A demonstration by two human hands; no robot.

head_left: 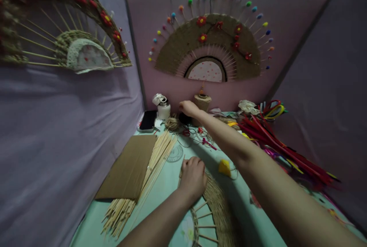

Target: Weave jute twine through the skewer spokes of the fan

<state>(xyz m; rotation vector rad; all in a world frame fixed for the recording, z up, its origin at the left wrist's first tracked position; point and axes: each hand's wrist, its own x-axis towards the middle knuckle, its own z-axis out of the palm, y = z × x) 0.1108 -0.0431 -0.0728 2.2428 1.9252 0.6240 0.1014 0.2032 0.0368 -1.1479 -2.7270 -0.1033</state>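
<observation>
My left hand rests knuckles-up on the upper edge of a half-woven twine fan with wooden spokes; its fingers are curled under and what they press is hidden. My right hand is stretched far forward to the back of the table, fingers closed down over something dark beside a ball of twine and in front of a twine spool. What it grips is hidden. A small yellow piece lies under my right forearm.
A bundle of bamboo sticks lies beside a cardboard sheet on the left. A white glue bottle and black phone stand at the back. Red and coloured pipe cleaners fill the right side. Finished fans hang on the walls.
</observation>
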